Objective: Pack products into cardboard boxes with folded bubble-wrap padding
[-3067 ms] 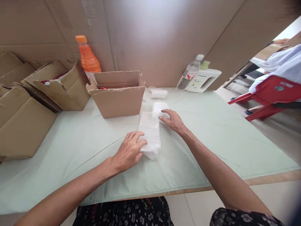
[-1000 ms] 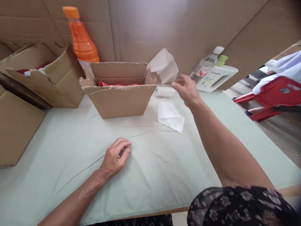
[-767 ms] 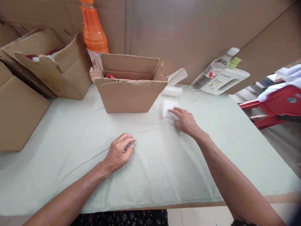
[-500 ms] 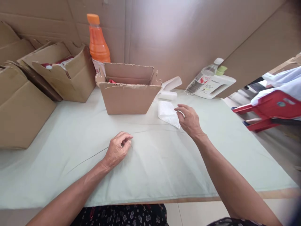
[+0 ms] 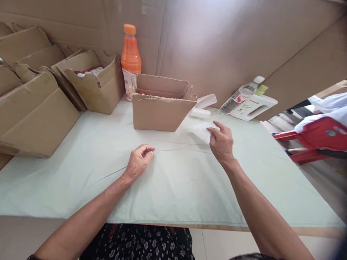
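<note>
My left hand [image 5: 139, 160] is low over the pale green cloth, thumb and forefinger pinched on a thin dark thread [image 5: 114, 173]. The thread trails to the lower left, and a fainter length runs right across the cloth. My right hand [image 5: 222, 142] hovers over the right side, its fingers bent and the thumb and forefinger apart. Just left of its fingertips lies a thin, see-through white plastic piece [image 5: 201, 131], blurred and partly hidden by the hand. I cannot tell whether they touch. Beyond both hands stands an open cardboard box [image 5: 159, 113] with something red inside.
An orange drink bottle [image 5: 131, 54] stands behind the box. Several open cartons [image 5: 40, 115] crowd the left. White rolled pieces [image 5: 202, 113] lie right of the box. A clear bottle [image 5: 235, 99] and a white jug [image 5: 252, 107] lean back right. A red chair [image 5: 322, 135] is beyond the table.
The view has shifted, so the boxes and bottles sit further right in it. My right hand's fingers have bent more beside the plastic piece. My left hand keeps its pinch on the thread.
</note>
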### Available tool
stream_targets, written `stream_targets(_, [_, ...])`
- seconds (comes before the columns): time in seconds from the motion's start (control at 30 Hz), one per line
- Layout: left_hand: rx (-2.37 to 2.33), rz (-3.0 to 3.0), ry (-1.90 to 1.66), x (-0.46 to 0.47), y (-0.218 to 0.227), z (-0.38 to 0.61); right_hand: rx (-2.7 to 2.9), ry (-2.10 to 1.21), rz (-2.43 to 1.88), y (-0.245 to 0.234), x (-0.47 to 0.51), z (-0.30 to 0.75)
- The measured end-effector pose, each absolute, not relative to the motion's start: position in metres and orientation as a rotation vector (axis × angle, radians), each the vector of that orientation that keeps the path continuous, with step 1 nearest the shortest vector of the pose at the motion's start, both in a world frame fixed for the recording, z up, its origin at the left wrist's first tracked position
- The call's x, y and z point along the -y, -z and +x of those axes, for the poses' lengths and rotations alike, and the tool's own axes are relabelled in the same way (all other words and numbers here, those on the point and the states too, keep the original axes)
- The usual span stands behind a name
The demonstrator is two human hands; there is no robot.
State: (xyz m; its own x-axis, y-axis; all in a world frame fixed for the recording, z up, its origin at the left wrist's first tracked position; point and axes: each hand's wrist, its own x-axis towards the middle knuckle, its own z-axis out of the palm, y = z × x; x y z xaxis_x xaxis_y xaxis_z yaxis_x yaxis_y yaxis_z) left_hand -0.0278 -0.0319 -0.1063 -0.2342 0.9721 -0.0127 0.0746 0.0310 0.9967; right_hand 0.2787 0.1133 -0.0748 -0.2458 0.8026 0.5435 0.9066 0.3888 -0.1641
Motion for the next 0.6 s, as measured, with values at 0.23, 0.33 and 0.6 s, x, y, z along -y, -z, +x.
stream_targets(0.23, [-1.375, 0.819, -1.279, 0.025, 0.101, -0.038, 2.564, 0.011, -0.654, 0.066, -0.001, 0.203])
stream_targets(0.33, [-1.319, 0.734, -1.252, 0.024, 0.099, -0.041, 2.679, -0.105, -0.388, 0.081, 0.029, 0.182])
stream_targets(0.6, [-1.492, 0.946, -1.089, 0.023, 0.098, -0.035, 2.472, 0.030, -1.174, 0.115, 0.014, 0.226])
